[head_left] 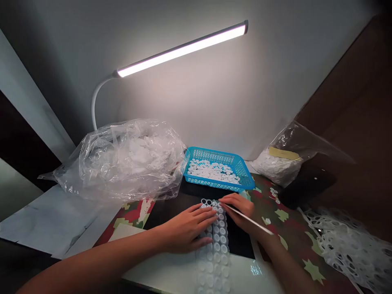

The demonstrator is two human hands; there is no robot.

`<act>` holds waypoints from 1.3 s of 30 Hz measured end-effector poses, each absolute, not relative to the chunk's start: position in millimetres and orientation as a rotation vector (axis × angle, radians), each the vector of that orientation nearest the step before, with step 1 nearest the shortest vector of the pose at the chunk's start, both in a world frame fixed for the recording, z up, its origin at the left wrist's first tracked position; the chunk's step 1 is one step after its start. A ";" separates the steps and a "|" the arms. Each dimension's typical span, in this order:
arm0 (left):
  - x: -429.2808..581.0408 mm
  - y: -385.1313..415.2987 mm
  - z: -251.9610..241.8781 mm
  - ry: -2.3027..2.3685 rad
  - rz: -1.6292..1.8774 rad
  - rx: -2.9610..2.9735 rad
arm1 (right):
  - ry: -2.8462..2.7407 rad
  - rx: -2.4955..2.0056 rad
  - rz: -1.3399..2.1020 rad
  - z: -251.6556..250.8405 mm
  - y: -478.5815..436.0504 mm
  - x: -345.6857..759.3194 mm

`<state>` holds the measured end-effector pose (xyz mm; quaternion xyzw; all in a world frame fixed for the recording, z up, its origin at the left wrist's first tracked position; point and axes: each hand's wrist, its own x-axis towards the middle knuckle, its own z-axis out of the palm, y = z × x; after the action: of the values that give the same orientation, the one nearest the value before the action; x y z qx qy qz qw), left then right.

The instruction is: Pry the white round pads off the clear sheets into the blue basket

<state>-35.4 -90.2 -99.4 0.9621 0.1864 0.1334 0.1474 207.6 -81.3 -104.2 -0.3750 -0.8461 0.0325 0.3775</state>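
Note:
A clear sheet of small round white pads (218,241) lies on the table in front of me, over a dark mat (171,212). My left hand (186,228) rests flat on the sheet's left side, fingers stretched out, pressing it down. My right hand (240,208) is closed on a thin white stick-like tool (249,219), its tip touching the pads near the sheet's top. A blue plastic basket (241,165) holding several loose white discs stands just behind my hands.
A large clear bag of white material (122,159) sits at the back left. A smaller bag of white pieces (281,161) lies at the back right. Punched-out white sheets (349,241) pile at the right. A lit bar lamp (183,49) hangs above. A camouflage-patterned cloth (288,228) covers the table.

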 end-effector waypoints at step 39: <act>-35.7 -91.5 -98.6 0.546 0.300 2.720 | -2.455 -0.799 -0.139 -125.8 -74.5 206.2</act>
<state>-35.7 -91.5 -98.6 0.9598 0.1925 0.1058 0.1746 206.2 -74.5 -125.8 -0.2971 -0.9131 -0.0518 0.2745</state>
